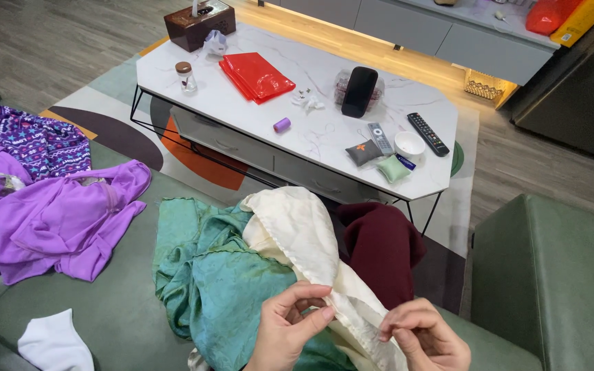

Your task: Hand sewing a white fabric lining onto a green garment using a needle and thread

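Note:
My left hand (289,328) pinches the edge of a cream satin cloth (297,230) between thumb and fingers. My right hand (426,338) pinches the same edge a little further right, fingertips closed on the hem. The cream cloth drapes over a teal green fabric (207,275) on my lap. A dark maroon garment (383,247) lies just behind the cream cloth.
Purple clothes (49,213) and a white sock (53,343) lie on the green sofa (551,275). The white marble coffee table (324,127) holds a red plastic bag (256,75), a purple thread spool (282,125), remote controls (427,134), a small white bowl (409,144), a jar (186,77) and a tissue box (199,24).

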